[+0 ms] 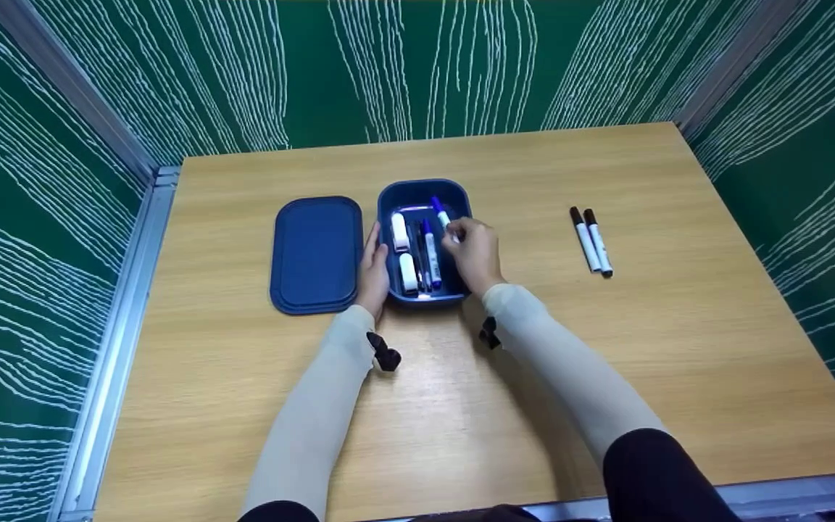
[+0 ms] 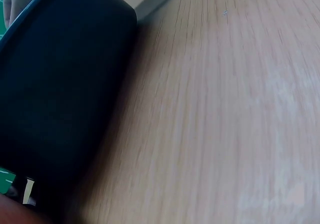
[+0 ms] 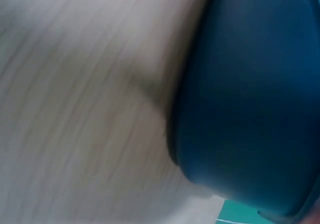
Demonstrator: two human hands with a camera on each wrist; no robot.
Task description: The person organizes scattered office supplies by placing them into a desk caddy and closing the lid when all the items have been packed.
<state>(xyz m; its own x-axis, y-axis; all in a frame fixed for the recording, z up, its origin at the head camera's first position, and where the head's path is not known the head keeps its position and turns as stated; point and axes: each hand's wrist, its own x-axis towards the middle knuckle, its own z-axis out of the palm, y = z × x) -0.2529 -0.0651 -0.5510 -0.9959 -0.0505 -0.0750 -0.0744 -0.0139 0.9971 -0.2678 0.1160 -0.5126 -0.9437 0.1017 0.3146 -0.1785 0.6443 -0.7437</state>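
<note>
In the head view a dark blue rectangular box [image 1: 417,193] stands uncovered on the table. My left hand [image 1: 372,279] rests along its left wall with extended fingers. Over the right rim, my right hand [image 1: 477,254] pinches a blue-capped whiteboard marker [image 1: 440,208], its cap pointing to the box's far end. Inside lie another blue-capped marker [image 1: 432,255], slim dark pens [image 1: 419,261] and two white oblong blocks [image 1: 399,232] with dark undersides. The box's outer wall [image 2: 65,83] fills much of the left wrist view, and its dark blue side [image 3: 250,93] shows in the right wrist view.
A flat dark blue lid [image 1: 317,254] lies left of the box. Two black-capped markers [image 1: 591,243] lie side by side on the table to the right. Green panels with white wavy lines [image 1: 475,72] enclose the wooden table [image 1: 417,435] at the back and sides.
</note>
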